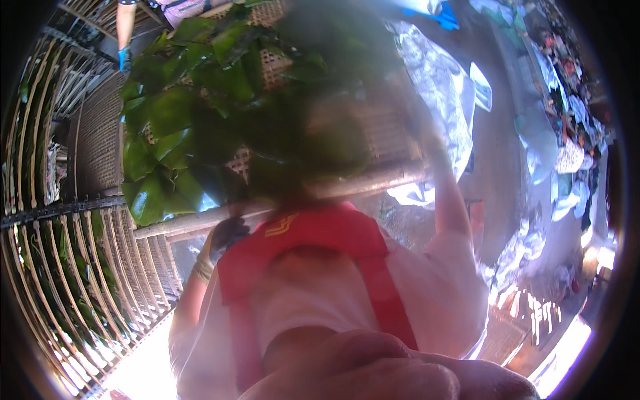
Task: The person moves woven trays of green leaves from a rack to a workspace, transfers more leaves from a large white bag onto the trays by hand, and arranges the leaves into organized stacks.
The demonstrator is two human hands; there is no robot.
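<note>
Beyond my left hand (230,237), I count one woven panel (273,67), over ten green leaves (170,113); beside it, one red apron (320,227).

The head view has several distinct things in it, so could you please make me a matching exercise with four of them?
1. leaves
2. crumpled sheet
3. strapped garment
4. co-worker's glove

A. red, below the leaves
B. blue, at upper left
C. green, on a woven rack
D. silvery, right of the rack

Pairs: 1-C, 2-D, 3-A, 4-B
</note>
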